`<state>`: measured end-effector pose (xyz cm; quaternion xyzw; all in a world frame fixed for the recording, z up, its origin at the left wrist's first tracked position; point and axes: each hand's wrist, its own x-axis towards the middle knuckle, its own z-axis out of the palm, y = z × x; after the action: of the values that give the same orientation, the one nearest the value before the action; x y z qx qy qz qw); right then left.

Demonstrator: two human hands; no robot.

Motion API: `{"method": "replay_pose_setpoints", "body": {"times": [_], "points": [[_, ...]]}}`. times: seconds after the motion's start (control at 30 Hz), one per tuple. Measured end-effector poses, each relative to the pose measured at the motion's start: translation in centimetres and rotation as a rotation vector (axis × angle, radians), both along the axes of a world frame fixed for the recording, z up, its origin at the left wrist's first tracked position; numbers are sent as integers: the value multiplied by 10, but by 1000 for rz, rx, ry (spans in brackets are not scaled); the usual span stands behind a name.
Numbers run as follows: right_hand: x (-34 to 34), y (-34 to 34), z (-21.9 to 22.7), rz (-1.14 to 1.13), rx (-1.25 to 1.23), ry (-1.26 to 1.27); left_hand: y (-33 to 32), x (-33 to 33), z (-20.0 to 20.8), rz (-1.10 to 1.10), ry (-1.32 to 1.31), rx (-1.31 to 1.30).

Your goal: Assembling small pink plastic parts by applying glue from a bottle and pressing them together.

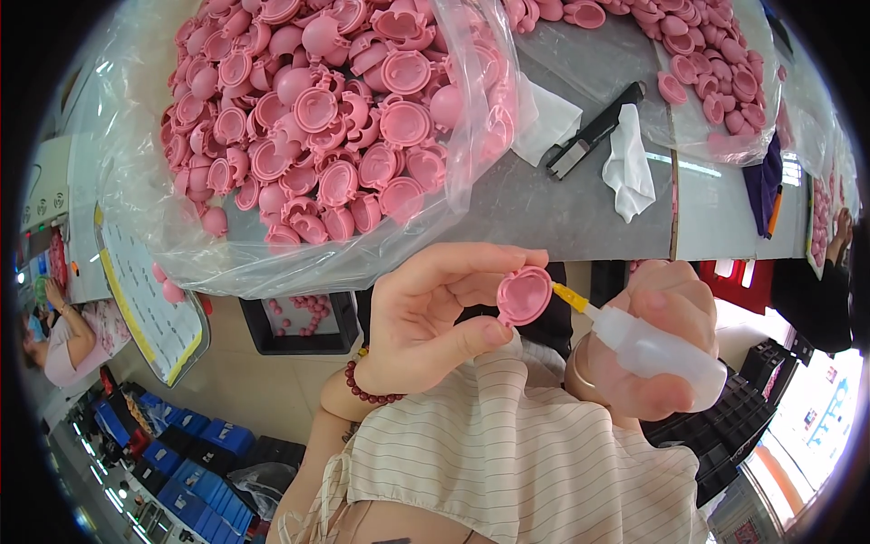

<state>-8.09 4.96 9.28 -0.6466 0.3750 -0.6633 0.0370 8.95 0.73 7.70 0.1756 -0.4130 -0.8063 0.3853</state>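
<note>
My left hand (435, 313) pinches a pink plastic half-shell (525, 296) by its rim, between thumb and fingers, with the hollow side showing. In my right hand (666, 299) is a translucent squeeze bottle (666, 355) with a yellow tip (569, 296). It lies tilted, and its tip points at the right rim of the half-shell; whether they touch I cannot tell. Just beyond my hands, a clear plastic bag (299, 274) lies open on the table, heaped with pink shells (317, 109) like the one I hold.
A black-handled tool (598, 127) lies on the grey table (580, 218) beside white cloths (629, 168). More pink shells (698, 68) fill a bag at the far right. A black bin (299, 340) stands below the table edge. Other people (77, 335) sit at both sides.
</note>
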Motion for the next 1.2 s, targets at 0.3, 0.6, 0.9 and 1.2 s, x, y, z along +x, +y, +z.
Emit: {"method": "replay_pose_setpoints", "body": {"times": [0.3, 0.6, 0.9, 1.2], "points": [[-2, 9, 3, -31, -2, 54, -1, 3, -2, 42, 57, -80], [7, 11, 1, 31, 17, -258, 1, 2, -2, 62, 80, -47], [-117, 15, -6, -857, 272, -213, -3, 2, 1, -54, 111, 235], [-144, 15, -12, -1334, 204, 38, -2, 0, 3, -83, 112, 303]]}}
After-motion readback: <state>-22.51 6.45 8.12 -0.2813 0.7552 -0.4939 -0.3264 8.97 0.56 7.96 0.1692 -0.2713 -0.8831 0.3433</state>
